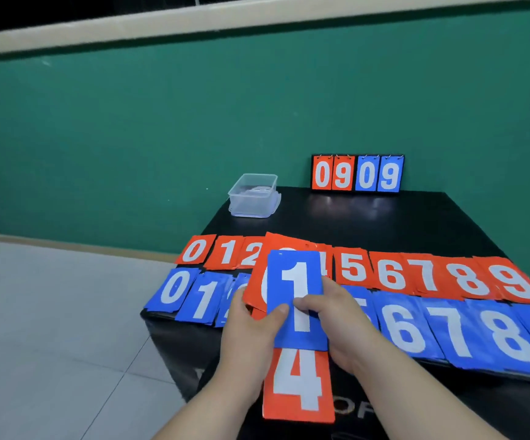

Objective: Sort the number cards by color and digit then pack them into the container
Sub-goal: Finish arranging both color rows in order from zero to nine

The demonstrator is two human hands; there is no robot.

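Red cards [352,268] 0 to 9 lie face up in a row across the bench [384,217], with a blue row [447,331] just nearer me, edges overlapping. The left hand [251,325] and right hand [336,319] hold a blue 1 [298,296] over a red 4 [298,385] and another red card [257,281]. The clear container [252,195] stands open at the far left corner.

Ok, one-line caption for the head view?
Left hand and right hand hold a blue 1 card over a red 4 card, above sorted rows.
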